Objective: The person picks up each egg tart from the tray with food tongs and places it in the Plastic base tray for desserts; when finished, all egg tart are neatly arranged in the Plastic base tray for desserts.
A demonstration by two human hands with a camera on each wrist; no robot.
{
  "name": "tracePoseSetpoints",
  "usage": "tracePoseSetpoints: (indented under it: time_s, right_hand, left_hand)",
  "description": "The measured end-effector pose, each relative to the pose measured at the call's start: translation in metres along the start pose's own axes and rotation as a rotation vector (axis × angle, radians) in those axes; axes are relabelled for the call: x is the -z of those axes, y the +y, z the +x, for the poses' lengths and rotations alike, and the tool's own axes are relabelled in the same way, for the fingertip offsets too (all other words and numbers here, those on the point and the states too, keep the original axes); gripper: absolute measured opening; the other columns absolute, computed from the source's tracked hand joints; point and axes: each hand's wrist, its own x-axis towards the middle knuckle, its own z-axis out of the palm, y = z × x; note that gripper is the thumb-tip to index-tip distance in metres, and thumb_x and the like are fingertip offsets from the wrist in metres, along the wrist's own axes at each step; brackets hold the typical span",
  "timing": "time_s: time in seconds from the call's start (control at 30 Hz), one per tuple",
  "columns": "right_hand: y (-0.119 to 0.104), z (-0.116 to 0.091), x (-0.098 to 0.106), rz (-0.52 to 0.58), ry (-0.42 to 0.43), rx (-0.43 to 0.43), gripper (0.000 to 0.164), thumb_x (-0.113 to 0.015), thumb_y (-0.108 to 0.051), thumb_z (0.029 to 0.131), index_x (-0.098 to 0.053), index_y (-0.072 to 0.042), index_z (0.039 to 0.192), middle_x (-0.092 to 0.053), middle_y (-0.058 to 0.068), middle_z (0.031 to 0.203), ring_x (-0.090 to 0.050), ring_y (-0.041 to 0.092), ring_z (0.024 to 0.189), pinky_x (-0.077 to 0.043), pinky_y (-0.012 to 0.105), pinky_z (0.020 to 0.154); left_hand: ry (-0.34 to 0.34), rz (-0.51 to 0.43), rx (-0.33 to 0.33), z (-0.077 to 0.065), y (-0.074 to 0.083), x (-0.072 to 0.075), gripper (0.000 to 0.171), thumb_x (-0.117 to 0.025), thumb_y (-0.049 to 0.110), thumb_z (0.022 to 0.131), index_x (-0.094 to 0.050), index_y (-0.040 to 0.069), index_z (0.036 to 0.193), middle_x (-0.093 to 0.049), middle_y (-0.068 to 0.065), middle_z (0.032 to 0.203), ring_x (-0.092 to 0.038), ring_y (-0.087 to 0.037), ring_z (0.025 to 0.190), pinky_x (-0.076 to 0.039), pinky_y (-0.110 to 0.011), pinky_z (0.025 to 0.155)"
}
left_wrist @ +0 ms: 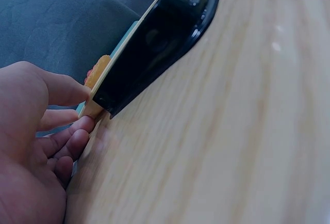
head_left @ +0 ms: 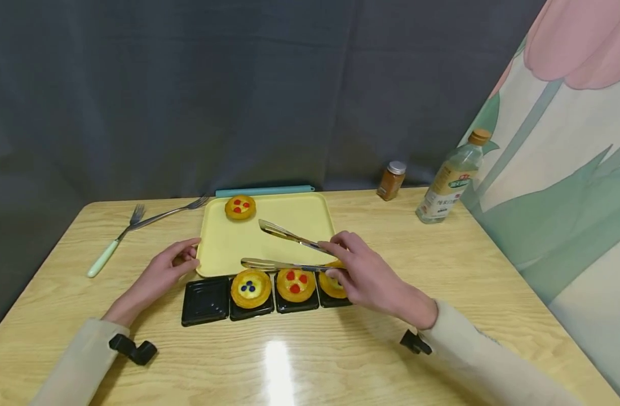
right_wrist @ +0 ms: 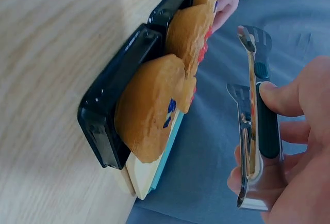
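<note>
My left hand (head_left: 164, 273) pinches the left edge of a yellow tray (head_left: 218, 248) between thumb and fingers. A tart with red fruit (head_left: 240, 207) sits at the tray's far left. My right hand (head_left: 363, 276) holds metal tongs (head_left: 284, 265), spread apart over the tray with nothing between their tips. Along the tray's near edge stand black square dishes. The leftmost dish (head_left: 206, 301) is bare; beside it are a blueberry tart (head_left: 251, 288), a red-fruit tart (head_left: 295, 285) and another blueberry tart (right_wrist: 149, 110), partly hidden by my right hand in the head view.
Two forks, one with a green handle (head_left: 103, 258), lie at the left. A teal bar (head_left: 264, 190) lies behind the tray. A spice jar (head_left: 392, 180) and a labelled bottle (head_left: 452, 177) stand at the back right, near the patterned curtain.
</note>
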Motion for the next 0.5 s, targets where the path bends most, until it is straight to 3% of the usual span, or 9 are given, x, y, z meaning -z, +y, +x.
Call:
tracePoseSetpoints:
  time_s: [0.5]
  right_hand:
    - [0.016,0.024,-0.004,-0.017,0.001,-0.064,0.044,-0.072,-0.013,0.095,-0.06,0.003,0.134,-0.056,0.015,0.117,-0.049,0.026,0.097,-0.047,0.037,0.082]
  left_hand:
    - [-0.007,0.009,0.011,-0.003,-0.001,0.001,0.055,-0.059,0.02,0.104,-0.041,-0.004,0.15,-0.053,-0.015,0.119,-0.049,-0.022,0.101,-0.042,-0.017,0.081]
